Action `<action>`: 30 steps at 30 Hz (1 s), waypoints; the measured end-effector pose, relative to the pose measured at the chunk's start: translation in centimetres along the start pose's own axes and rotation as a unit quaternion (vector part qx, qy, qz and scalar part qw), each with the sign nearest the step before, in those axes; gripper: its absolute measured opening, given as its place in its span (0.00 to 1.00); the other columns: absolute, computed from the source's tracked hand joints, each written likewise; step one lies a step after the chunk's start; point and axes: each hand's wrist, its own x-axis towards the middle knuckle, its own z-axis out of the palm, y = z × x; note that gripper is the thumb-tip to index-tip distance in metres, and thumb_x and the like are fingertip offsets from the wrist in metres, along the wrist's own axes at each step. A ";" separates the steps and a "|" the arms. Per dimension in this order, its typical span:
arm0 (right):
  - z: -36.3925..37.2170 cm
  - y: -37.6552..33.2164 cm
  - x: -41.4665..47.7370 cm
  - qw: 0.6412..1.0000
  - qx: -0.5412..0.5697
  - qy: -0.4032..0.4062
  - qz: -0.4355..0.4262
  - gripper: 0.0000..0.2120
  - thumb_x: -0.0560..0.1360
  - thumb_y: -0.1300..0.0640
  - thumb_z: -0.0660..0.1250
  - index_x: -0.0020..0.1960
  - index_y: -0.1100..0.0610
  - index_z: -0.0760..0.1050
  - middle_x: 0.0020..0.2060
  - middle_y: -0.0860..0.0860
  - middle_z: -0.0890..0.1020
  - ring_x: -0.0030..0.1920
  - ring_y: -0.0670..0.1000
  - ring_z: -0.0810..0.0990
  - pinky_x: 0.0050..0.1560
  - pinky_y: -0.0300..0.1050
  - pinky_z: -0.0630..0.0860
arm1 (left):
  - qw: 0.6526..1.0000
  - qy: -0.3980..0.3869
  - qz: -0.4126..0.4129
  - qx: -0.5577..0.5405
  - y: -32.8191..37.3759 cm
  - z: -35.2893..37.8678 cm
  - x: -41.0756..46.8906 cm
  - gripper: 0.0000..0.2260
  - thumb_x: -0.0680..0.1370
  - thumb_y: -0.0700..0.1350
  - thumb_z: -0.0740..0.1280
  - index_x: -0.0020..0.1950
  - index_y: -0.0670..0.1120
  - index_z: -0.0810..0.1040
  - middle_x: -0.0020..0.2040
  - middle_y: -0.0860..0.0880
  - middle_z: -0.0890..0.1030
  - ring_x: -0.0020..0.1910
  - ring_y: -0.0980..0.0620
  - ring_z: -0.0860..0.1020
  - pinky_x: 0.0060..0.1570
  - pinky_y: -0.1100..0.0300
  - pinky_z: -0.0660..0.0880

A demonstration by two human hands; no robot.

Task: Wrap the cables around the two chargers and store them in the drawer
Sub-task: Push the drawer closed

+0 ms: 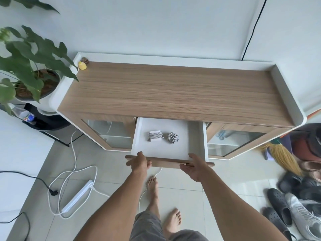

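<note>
Left hand (139, 162), right hand (196, 168) each grasped drawer front (165, 162) | wrapped chargers (155, 136) lay mid-drawer | closing likely wanted an even, straight push.

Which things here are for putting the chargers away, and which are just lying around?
For the job: left charger and right charger, both wrapped, in the open drawer; left hand and right hand, holding its front.

Just lying about: plant, bottle, power strip, broom, shoes.
</note>
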 end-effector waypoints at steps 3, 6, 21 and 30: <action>0.3 -0.3 0.5 1.000 0.009 0.004 -0.002 0.15 0.78 0.58 0.64 0.58 0.67 0.67 0.54 0.65 0.71 0.41 0.61 0.77 0.54 0.51 0.76 | 1.000 -0.015 -0.013 0.003 0.6 0.2 0.9 0.20 0.79 0.48 0.61 0.65 0.38 0.63 0.41 0.39 0.79 0.30 0.46 0.78 0.37 0.54 0.80; 0.7 -0.9 1.2 1.000 0.003 0.007 -0.004 0.16 0.78 0.57 0.64 0.57 0.69 0.67 0.54 0.65 0.71 0.41 0.60 0.77 0.54 0.50 0.76 | 0.999 -0.027 -0.014 0.016 1.3 0.7 1.5 0.18 0.80 0.48 0.62 0.64 0.40 0.64 0.44 0.38 0.79 0.32 0.47 0.78 0.39 0.53 0.80; 4.6 -6.2 3.6 0.999 0.024 0.021 -0.012 0.16 0.78 0.56 0.64 0.57 0.67 0.67 0.42 0.62 0.75 0.41 0.58 0.78 0.51 0.50 0.77 | 0.996 -0.066 -0.025 0.046 6.4 4.8 4.3 0.18 0.78 0.49 0.64 0.64 0.41 0.69 0.46 0.42 0.80 0.35 0.49 0.79 0.33 0.55 0.77; 7.2 -9.0 5.5 0.997 0.051 0.037 -0.043 0.24 0.78 0.54 0.66 0.68 0.66 0.65 0.43 0.62 0.75 0.41 0.56 0.79 0.53 0.50 0.77 | 0.993 -0.100 -0.034 0.053 9.3 7.4 6.1 0.22 0.76 0.54 0.69 0.64 0.42 0.70 0.48 0.45 0.80 0.39 0.50 0.80 0.35 0.55 0.77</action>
